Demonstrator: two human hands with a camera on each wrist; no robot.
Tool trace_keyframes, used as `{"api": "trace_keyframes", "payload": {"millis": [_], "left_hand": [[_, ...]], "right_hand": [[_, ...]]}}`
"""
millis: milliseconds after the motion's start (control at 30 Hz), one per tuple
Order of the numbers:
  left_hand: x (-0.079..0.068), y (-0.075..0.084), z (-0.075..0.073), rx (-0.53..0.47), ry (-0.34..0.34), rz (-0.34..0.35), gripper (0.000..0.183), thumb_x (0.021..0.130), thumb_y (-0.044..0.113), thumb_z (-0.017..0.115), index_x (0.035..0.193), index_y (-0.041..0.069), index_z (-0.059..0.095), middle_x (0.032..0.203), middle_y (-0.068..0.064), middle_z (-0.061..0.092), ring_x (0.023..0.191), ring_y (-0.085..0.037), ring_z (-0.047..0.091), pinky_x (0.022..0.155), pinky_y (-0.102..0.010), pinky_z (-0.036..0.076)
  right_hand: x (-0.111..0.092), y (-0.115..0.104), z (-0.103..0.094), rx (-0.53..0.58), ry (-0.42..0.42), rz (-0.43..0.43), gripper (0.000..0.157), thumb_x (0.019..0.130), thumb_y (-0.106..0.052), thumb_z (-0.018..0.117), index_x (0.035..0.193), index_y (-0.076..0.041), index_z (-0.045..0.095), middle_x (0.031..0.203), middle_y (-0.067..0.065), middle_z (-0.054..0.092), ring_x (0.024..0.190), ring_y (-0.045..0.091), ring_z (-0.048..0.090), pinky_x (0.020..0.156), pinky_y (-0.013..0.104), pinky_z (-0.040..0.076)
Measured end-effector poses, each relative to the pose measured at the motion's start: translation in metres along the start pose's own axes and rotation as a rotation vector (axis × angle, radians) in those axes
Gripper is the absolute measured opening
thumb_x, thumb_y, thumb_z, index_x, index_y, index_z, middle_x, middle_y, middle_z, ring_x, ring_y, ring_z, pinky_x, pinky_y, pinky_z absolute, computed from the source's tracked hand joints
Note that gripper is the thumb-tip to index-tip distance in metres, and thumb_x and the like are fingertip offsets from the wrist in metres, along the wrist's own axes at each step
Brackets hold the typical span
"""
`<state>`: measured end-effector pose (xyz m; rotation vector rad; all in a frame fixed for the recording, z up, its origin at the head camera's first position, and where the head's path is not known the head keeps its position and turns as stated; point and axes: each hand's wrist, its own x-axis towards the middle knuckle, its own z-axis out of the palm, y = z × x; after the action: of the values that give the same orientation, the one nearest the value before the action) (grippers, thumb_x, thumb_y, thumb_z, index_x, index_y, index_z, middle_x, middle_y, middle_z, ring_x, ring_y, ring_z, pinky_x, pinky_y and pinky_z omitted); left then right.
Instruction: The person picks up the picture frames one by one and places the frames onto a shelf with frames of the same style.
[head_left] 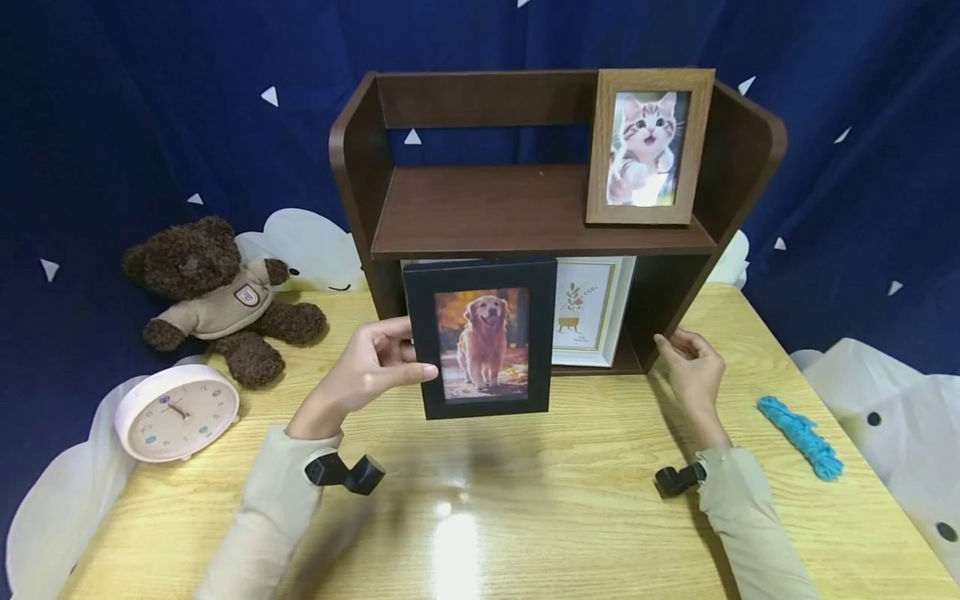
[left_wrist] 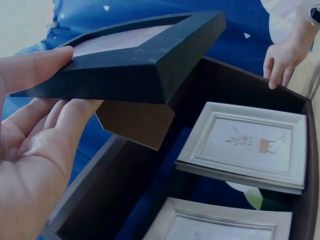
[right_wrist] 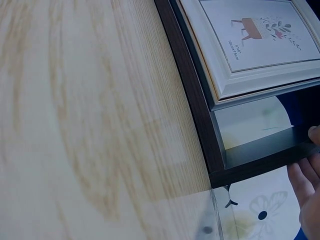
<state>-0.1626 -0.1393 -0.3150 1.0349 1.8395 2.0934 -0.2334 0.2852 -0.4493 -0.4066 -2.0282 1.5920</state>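
Note:
My left hand (head_left: 363, 367) holds a black picture frame (head_left: 486, 350) by its left edge, thumb on the front and fingers behind. The frame shows a golden dog and is raised in front of the lower shelf opening; a brown stand flap (left_wrist: 137, 122) hangs behind it in the left wrist view. At the right side, my right hand (head_left: 693, 375) grips the side panel of the dark brown shelf (head_left: 480, 208), the thumb on its front edge. Inside the lower opening stands a white frame (head_left: 592, 312) with a plant picture; another white frame (left_wrist: 225, 225) shows in the left wrist view.
A wooden frame (head_left: 651, 217) with a kitten photo stands on the upper shelf at right. Left of the shelf sit a brown teddy bear (head_left: 225, 292) and a white round clock (head_left: 180, 412). A blue rope bundle (head_left: 801, 437) lies at the right on the wooden table (head_left: 570, 500).

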Motion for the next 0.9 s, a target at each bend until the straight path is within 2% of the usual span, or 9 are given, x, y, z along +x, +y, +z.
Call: {"api": "trace_keyframes", "payload": {"millis": [100,267,367,533,767,900], "left_hand": [[0.005,0.007,-0.003,0.005,0.004,0.018,0.043,0.082,-0.012,0.062,0.123,0.001,0.056,0.110,0.006,0.067,0.094,-0.013,0.069,0.079,-0.028,0.058],[0.013,0.017,-0.007,0.049,0.034,0.021,0.044,0.080,-0.016,0.058,0.123,-0.013,0.051,0.107,0.005,0.068,0.092,-0.014,0.069,0.079,-0.029,0.058],[0.017,0.022,-0.007,0.062,0.045,0.001,0.045,0.080,-0.016,0.058,0.123,-0.019,0.048,0.107,0.005,0.068,0.092,-0.014,0.069,0.079,-0.029,0.058],[0.025,0.030,-0.007,0.070,0.040,-0.003,0.047,0.080,-0.014,0.059,0.125,-0.018,0.048,0.107,0.004,0.068,0.091,-0.015,0.070,0.077,-0.030,0.059],[0.040,0.042,-0.012,0.094,0.023,0.039,0.047,0.080,-0.015,0.057,0.126,-0.017,0.048,0.108,0.003,0.067,0.092,-0.015,0.069,0.080,-0.029,0.058],[0.051,0.046,-0.015,0.119,0.043,0.057,0.046,0.080,-0.015,0.056,0.125,-0.019,0.048,0.107,0.003,0.067,0.094,-0.014,0.069,0.083,-0.027,0.056]], "right_hand": [[0.000,0.001,0.001,-0.009,0.006,-0.001,0.027,0.081,-0.011,0.076,0.103,0.003,0.067,0.073,-0.025,0.059,0.072,-0.011,0.059,0.067,0.003,0.049],[-0.002,-0.001,0.003,-0.008,0.007,-0.010,0.025,0.081,-0.012,0.076,0.101,0.002,0.067,0.073,-0.026,0.059,0.072,-0.011,0.060,0.067,0.004,0.049],[-0.002,-0.001,0.002,0.013,0.014,-0.005,0.017,0.081,-0.011,0.076,0.095,-0.005,0.069,0.072,-0.025,0.061,0.072,-0.011,0.060,0.067,0.004,0.050],[-0.003,0.000,0.001,0.009,0.020,-0.013,0.012,0.081,-0.011,0.076,0.089,-0.014,0.068,0.073,-0.026,0.061,0.072,-0.011,0.061,0.066,0.004,0.049],[-0.004,-0.001,0.001,-0.026,0.020,-0.024,0.018,0.081,-0.013,0.076,0.095,-0.005,0.068,0.073,-0.027,0.060,0.073,-0.012,0.060,0.067,0.004,0.049],[-0.005,-0.002,0.002,-0.026,0.021,-0.040,0.025,0.081,-0.012,0.075,0.100,0.003,0.067,0.072,-0.028,0.059,0.072,-0.013,0.059,0.067,0.003,0.049]]}}
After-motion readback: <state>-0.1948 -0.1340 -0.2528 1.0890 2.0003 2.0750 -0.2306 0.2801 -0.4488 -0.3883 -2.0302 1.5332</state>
